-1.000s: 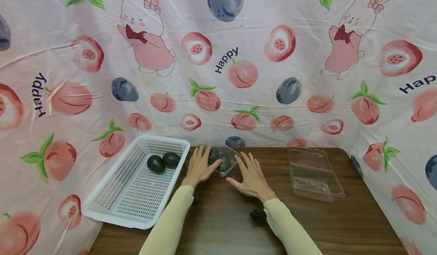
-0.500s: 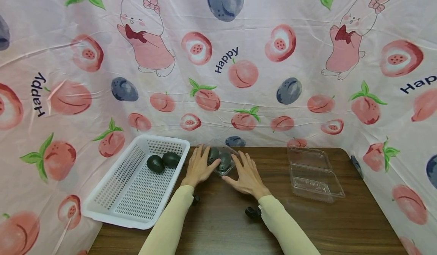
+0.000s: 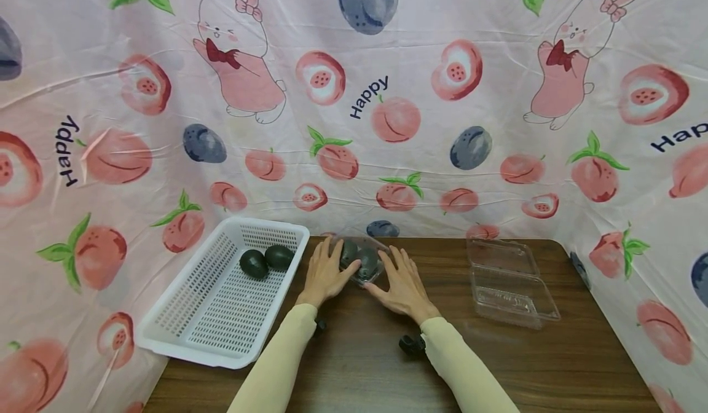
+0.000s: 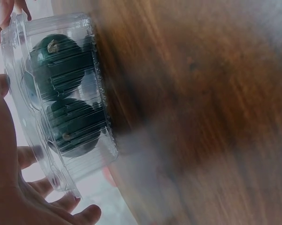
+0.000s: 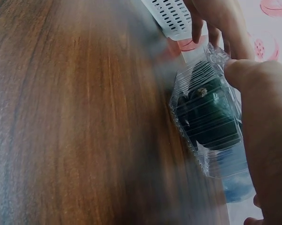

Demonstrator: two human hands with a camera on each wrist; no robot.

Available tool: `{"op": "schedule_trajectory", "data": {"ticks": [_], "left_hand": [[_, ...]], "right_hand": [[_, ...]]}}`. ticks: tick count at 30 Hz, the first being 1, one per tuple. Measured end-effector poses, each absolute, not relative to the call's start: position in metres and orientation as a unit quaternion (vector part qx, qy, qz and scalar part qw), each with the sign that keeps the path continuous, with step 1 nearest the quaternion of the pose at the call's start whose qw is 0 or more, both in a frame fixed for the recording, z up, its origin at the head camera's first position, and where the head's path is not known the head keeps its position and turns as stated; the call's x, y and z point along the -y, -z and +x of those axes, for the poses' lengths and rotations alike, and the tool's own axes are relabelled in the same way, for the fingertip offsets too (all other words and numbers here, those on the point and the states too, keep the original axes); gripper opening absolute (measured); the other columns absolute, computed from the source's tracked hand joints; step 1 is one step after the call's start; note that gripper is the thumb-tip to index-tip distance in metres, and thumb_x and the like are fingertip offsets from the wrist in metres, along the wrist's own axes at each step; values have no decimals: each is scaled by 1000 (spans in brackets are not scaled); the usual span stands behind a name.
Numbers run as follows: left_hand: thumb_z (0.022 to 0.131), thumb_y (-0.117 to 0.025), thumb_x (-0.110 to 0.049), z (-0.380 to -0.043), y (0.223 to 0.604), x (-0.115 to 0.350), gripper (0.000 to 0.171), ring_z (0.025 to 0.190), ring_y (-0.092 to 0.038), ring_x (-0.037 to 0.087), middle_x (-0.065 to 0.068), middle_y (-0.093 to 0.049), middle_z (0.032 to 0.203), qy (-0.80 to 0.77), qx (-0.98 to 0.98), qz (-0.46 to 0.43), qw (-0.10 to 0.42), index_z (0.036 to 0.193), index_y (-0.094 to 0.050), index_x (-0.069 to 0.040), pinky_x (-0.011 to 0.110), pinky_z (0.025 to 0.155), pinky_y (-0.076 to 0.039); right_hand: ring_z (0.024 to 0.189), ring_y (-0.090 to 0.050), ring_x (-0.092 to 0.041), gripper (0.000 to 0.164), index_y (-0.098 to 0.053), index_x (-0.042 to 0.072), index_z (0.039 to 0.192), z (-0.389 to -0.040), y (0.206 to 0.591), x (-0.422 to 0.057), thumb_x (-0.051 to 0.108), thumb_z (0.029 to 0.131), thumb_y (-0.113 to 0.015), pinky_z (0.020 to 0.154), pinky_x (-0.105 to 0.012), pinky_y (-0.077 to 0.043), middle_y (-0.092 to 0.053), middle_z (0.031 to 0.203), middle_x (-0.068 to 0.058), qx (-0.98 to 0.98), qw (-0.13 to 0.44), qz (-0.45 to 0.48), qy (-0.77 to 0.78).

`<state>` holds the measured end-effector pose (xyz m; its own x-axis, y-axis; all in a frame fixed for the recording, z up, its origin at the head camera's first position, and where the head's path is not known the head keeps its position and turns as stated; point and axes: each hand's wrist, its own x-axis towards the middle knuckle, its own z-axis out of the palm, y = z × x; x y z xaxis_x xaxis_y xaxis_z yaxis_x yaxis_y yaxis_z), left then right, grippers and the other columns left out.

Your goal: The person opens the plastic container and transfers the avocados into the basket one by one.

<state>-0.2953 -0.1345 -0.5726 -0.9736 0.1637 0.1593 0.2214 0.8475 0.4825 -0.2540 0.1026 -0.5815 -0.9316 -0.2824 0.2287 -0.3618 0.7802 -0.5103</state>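
Observation:
Two dark green avocados, one (image 4: 61, 63) beside the other (image 4: 72, 133), lie inside a clear plastic clamshell box (image 4: 91, 166) near the table's back edge. Its lid (image 4: 23, 101) lies over them. My left hand (image 3: 323, 271) rests spread on the box's left side, thumb on the lid and the other fingertips along the lid's edge. On the opposite side, my right hand (image 3: 404, 284) has its thumb at the front corner and its fingertips at the right edge. In the right wrist view, the right thumb (image 5: 237, 70) partly covers the lid's corner.
Left of the hands stands a white perforated basket (image 3: 221, 318) with two more avocados, one (image 3: 253, 264) next to the other (image 3: 279, 257). A second clear clamshell (image 3: 503, 299) lies unfolded at the right. A printed cloth (image 3: 409, 155) hangs behind the wooden table (image 3: 365, 364).
My right hand has moved slightly left, its thumb coming to the box's front corner. The lid's rear edge appears lower. My left hand stays in about the same place.

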Motion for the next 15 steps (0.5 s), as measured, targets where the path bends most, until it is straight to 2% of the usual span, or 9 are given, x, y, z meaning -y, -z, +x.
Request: {"op": "schedule_trajectory", "data": {"ticks": [8,15], "left_hand": [[110,-60,-65,-284,574,131,87,167,-32,55,28,-29,182,240,963,-106,55,173,-44,-7,71,136,-31],[111,-61,-63,-270,575,129,83,163,-38,55,29,-34,179,245,960,-119,69,170,-48,-7,72,133,-35]], "right_hand": [[171,-26,-57,90,-45,13,173,-247,582,-110,61,103,-74,138,-74,-26,-34,182,-27,942,68,177,-278],[170,-29,-58,87,-49,13,171,-239,582,-120,57,102,-78,135,-77,-28,-39,179,-28,936,86,191,-284]]}}
